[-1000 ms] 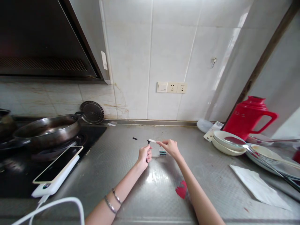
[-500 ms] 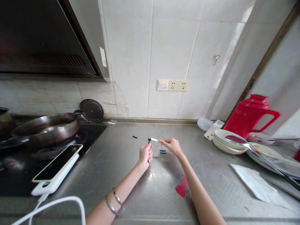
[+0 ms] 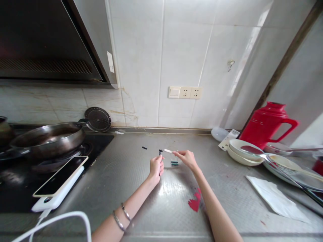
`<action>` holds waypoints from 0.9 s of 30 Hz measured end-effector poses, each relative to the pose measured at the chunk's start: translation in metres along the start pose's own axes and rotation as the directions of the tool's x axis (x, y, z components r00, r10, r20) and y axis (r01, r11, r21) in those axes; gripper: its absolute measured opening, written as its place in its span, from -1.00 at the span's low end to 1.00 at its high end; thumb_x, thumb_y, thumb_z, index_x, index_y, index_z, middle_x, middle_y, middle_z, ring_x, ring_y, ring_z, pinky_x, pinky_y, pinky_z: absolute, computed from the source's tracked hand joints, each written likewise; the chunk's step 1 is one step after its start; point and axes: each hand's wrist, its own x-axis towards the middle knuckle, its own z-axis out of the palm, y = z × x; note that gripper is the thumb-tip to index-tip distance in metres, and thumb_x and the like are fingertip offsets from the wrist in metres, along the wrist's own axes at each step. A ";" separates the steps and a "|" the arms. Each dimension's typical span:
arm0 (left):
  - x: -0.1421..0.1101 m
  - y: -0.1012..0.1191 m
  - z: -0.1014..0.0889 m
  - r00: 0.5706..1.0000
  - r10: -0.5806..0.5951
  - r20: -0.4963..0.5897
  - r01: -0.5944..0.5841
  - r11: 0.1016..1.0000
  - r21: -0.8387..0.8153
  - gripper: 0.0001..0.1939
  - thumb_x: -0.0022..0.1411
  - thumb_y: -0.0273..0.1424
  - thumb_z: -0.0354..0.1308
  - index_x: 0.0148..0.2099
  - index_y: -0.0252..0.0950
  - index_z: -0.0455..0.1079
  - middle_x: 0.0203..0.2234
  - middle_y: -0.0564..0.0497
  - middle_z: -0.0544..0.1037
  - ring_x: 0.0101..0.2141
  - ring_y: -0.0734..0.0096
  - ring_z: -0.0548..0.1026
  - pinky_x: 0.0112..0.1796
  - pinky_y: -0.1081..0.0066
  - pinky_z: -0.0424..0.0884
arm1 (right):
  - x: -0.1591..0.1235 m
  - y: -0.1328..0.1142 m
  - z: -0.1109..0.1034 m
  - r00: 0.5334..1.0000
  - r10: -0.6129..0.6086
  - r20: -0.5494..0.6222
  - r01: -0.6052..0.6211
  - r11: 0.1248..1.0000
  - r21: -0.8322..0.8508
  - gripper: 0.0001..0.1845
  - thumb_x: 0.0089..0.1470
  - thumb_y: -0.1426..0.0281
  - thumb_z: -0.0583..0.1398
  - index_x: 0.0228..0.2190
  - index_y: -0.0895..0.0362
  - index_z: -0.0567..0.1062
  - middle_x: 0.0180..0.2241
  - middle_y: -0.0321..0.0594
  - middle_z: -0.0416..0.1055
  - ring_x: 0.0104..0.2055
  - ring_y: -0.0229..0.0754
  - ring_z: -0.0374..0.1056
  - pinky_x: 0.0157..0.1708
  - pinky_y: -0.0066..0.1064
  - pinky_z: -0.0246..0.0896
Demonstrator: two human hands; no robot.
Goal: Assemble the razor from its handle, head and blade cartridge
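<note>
My left hand point(image 3: 156, 166) is closed around the dark handle of a black razor point(image 3: 160, 152), its short T-shaped head pointing up above the fist. In my right hand point(image 3: 186, 158), thumb and fingers pinch a slim white stick point(image 3: 168, 151). The stick's free end points left, close to the razor head, with a small gap between them. Behind and between the hands, a small clear case with dark green strips point(image 3: 174, 163) lies on the metal counter point(image 3: 121, 188). A small black bar-shaped piece point(image 3: 144, 148) rests to the left of the razor head.
At left, a pan point(image 3: 50, 136) sits on the black stove, near a phone point(image 3: 62, 176) on a white power bank with a cable. To the right stand a red thermos point(image 3: 266, 122), stacked bowls point(image 3: 244, 158) and a white paper sheet point(image 3: 277, 198). A red sticker point(image 3: 194, 201) marks the counter.
The white stick's tip has moved slightly right, away from the razor head it was touching or overlapping. Both hands keep their holds, and the view has shifted slightly.
</note>
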 end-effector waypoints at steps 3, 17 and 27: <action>-0.001 -0.001 0.000 1.000 -0.014 0.008 0.014 1.000 -0.007 -0.68 0.03 -0.14 0.13 -0.41 -0.30 0.22 -0.80 0.29 0.07 -0.84 0.73 -0.06 -0.79 0.60 -0.19 | -0.001 -0.002 0.000 1.000 -0.009 -0.017 0.009 1.000 0.013 -0.31 -0.07 -0.17 -0.02 -0.57 0.13 0.59 -0.72 -0.28 0.33 -0.57 -0.25 0.23 -0.53 -0.49 -0.09; -0.002 -0.001 0.003 0.999 -0.033 -0.009 0.033 0.999 -0.006 -0.69 0.05 -0.14 0.12 -0.42 -0.29 0.21 -0.81 0.29 0.05 -0.84 0.72 -0.05 -0.79 0.60 -0.19 | -0.002 -0.007 0.002 0.999 -0.021 -0.041 0.021 1.000 0.011 -0.27 -0.06 -0.18 -0.06 -0.56 0.14 0.59 -0.73 -0.28 0.31 -0.59 -0.28 0.18 -0.54 -0.50 -0.10; -0.002 0.000 0.003 1.000 -0.005 0.002 0.005 1.000 0.001 -0.72 0.06 -0.17 0.10 -0.43 -0.29 0.21 -0.82 0.28 0.06 -0.84 0.72 -0.07 -0.81 0.60 -0.18 | -0.003 -0.007 0.001 0.998 -0.013 -0.062 0.016 0.999 0.046 -0.25 -0.07 -0.18 -0.04 -0.58 0.19 0.58 -0.75 -0.29 0.24 -0.60 -0.31 0.08 -0.55 -0.49 -0.14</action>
